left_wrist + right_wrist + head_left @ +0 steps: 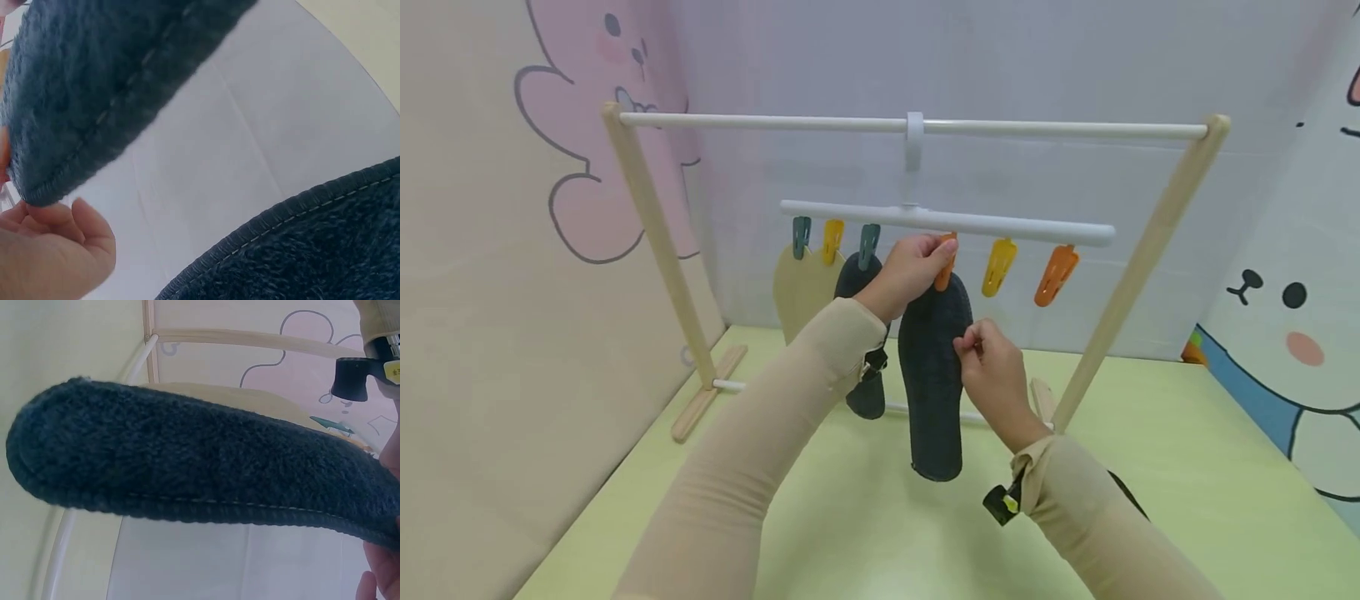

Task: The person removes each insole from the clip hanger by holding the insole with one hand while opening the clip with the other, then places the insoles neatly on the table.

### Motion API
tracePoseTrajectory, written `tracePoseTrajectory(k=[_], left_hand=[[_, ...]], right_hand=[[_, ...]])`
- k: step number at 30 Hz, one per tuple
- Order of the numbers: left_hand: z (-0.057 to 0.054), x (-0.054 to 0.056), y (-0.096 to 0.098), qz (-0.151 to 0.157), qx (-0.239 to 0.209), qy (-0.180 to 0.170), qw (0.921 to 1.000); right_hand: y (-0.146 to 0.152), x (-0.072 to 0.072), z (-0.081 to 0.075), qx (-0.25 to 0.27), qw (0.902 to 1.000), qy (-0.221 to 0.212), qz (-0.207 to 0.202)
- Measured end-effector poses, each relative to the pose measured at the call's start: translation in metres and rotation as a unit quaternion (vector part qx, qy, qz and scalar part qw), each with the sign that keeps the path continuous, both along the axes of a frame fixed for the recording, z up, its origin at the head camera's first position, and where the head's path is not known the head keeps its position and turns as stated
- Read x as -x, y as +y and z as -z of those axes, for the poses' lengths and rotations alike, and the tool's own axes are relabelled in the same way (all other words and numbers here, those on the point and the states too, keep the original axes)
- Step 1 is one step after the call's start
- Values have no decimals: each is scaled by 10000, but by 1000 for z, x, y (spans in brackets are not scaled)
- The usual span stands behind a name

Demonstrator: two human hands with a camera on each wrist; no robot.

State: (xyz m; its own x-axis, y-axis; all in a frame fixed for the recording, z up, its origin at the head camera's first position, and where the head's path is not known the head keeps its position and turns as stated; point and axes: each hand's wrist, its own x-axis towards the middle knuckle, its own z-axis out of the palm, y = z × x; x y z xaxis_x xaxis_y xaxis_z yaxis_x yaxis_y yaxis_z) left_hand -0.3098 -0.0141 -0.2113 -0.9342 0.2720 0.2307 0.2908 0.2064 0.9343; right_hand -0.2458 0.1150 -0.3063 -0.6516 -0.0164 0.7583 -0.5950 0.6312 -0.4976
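A dark, fuzzy insole [934, 383] with stitched edging hangs upright below the hanger's white bar [1015, 225]. My left hand [910, 271] pinches an orange clip [946, 265] at the insole's top end; whether the clip's jaws bite the insole is hidden. With curled fingers, my right hand [996, 371] pinches the insole's right edge; its fingertips [378, 569] show below that edge in the right wrist view. Another dark insole [867, 392], partly behind my left arm, hangs from a teal clip [868, 244]. Left of it hangs a beige insole [801, 287] by teal and yellow clips.
The hanger's hook [913, 142] sits on the top rod [760, 122] of a wooden-legged stand. Yellow [999, 267] and orange [1056, 275] clips dangle at the bar's right. Wooden posts [1142, 267] flank the work on a pale green table [1187, 467]; walls stand behind.
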Motion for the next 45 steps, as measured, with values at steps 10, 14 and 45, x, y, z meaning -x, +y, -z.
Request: tracePoseTrajectory(k=[10,14,45], left_hand=[[1,-1,4,-464,-10,133,9988],[0,-4,4,-547,-168,168,9982],[-1,-12,3,-987,6,277,9947]], right_hand=[[-1,2,2,91,9999,125,-17],[-3,3,3,141,9998,138,-81],[4,0,11,168,9997,157,44]])
